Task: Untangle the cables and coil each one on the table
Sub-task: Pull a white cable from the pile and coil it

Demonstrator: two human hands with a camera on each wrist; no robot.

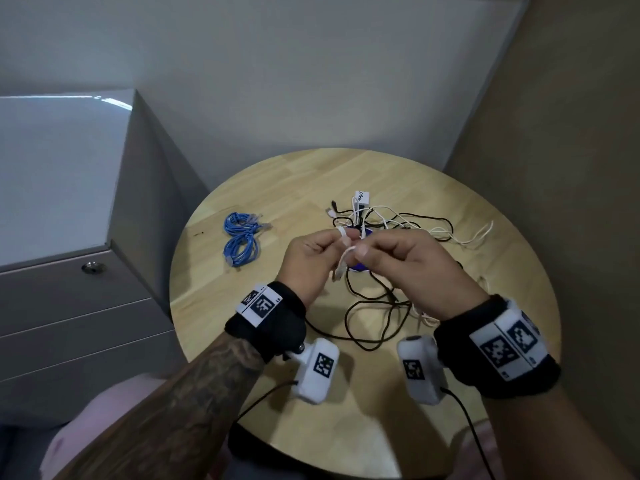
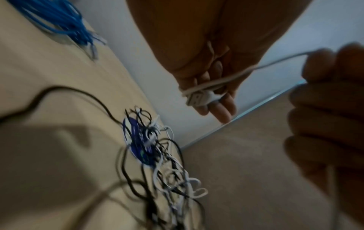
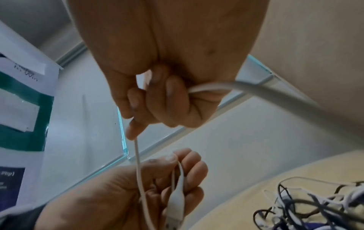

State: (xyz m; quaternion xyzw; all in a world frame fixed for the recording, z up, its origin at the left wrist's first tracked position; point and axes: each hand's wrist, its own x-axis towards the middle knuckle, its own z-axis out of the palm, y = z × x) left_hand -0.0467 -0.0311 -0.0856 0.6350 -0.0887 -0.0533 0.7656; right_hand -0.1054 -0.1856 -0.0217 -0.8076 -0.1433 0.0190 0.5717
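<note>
I have 2 hands raised over the table (image 1: 450, 393): my left hand (image 1: 308, 261) curls round 1 white cable (image 3: 138, 157) at its USB plug (image 2: 197, 98), my right hand (image 1: 405, 261) pinches the same cable. Beyond them lies 1 tangle (image 1: 391, 223) of black and white cables; far left, 2 blue coils (image 1: 240, 239).

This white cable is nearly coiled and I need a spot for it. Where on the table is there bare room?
Bare wood lies between the blue cables and the tangle, and along the table's far edge. The right half, under the black and white tangle, is crowded.
</note>
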